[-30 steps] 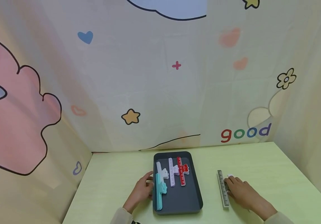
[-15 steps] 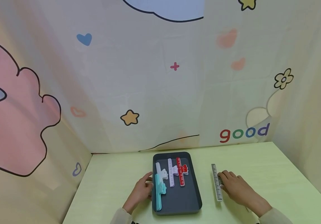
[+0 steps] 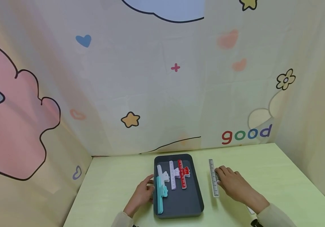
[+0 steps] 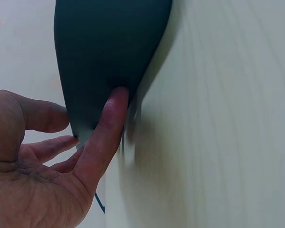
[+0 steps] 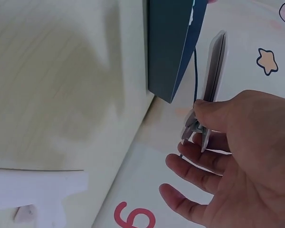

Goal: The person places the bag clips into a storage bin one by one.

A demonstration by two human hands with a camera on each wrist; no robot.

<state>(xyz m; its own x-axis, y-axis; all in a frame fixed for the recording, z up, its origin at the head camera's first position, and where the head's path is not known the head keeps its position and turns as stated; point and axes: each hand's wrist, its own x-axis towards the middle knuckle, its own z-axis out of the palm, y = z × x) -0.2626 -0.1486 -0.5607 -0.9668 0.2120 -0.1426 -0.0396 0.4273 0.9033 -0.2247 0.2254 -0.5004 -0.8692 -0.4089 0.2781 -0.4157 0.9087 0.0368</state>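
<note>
A dark grey tray (image 3: 186, 201) stands on the table. My left hand (image 3: 140, 196) is at its left side; in the left wrist view, extended fingers (image 4: 104, 135) touch the tray's outer wall. Inside the tray lie a white clip (image 3: 164, 176), a turquoise clip (image 3: 160, 197), a pale lilac clip (image 3: 173, 176) and a red clip (image 3: 183, 176). To the tray's right, my right hand (image 3: 234, 186) holds a grey ruler-like bag clip (image 3: 214, 179) above the table. Thumb and forefinger pinch its handle in the right wrist view, while the other fingers are spread.
Another white clip (image 3: 250, 210) lies on the table under my right wrist, mostly hidden in the head view. It shows larger as a white shape (image 5: 33, 192) in the right wrist view. A printed curtain (image 3: 162, 94) hangs behind the table (image 3: 114, 176).
My right hand has lifted the grey clip off the table and carried it left and away from me, towards the tray. My left hand stays at the tray's side.
</note>
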